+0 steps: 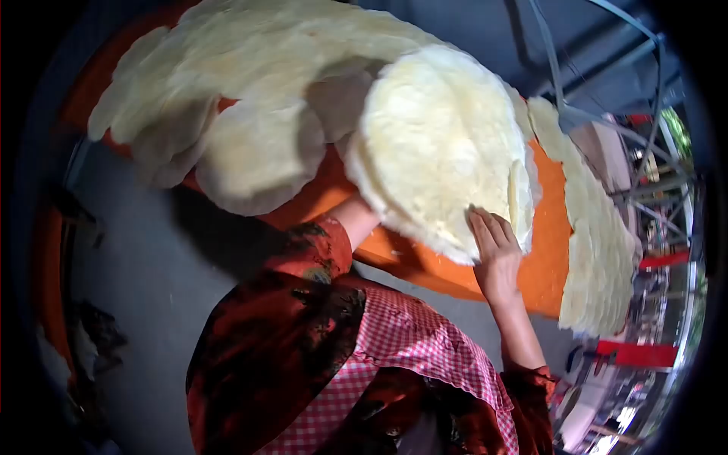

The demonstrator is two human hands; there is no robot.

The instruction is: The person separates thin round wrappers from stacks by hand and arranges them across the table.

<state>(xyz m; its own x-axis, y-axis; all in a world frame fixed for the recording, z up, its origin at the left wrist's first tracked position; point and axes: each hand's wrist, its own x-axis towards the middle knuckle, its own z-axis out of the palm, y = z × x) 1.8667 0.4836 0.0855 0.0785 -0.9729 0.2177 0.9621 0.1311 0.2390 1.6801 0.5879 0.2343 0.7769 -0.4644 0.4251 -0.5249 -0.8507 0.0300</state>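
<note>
A stack of large, round, pale flat sheets [440, 136] lies over the orange table [550, 265]. My right hand [494, 243] rests on the lower right edge of the stack, its fingers bent close together on the top sheet. Near those fingers, a narrow strip of the sheet's edge is folded up. My left forearm reaches to the lower left edge of the stack, and my left hand is hidden beneath the sheets.
More thin round sheets [258, 152] overlap along the table at the left and back. Another overlapping row [599, 265] lies at the right. Metal poles [550, 53] stand at the upper right, with a grey floor [152, 303] at the lower left.
</note>
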